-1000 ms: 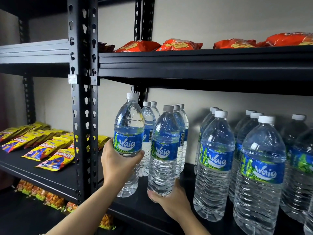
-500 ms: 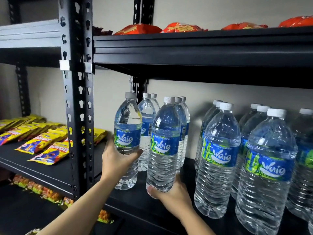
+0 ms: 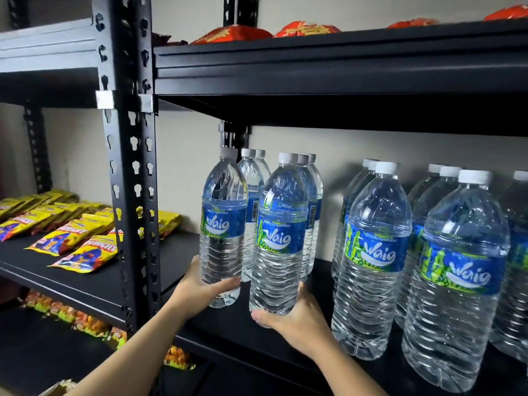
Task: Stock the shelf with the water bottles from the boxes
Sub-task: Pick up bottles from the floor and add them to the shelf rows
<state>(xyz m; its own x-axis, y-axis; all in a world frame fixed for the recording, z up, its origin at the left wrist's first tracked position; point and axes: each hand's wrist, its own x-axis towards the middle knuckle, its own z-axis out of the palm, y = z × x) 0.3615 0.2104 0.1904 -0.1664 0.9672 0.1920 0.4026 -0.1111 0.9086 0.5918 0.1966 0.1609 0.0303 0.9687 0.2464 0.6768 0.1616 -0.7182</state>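
**Two bottles in hand at the shelf front**

- Left hand is wrapped around the lower part of the left bottle, thumb across the front. The bottle is upright, white cap on, blue label facing out.
- Right hand cups the base of the right bottle, fingers curled under and around the bottom edge. This one is also upright, just beside the left bottle with a narrow gap between them.
- Both held bottles sit at the front left of the black shelf. Can't tell if either base touches the board.
- Directly behind them are two short rows of small bottles of the same kind, standing on the shelf toward the wall.
- To the right, apart from that group, are rows of big bottles with the same label, front ones close to the shelf edge.
- Upper shelf carries red packs along its top.
- A black slotted post splits the unit. The bay to its left holds yellow packs lying flat in rows.
- The level below holds more snack packs, partly hidden.
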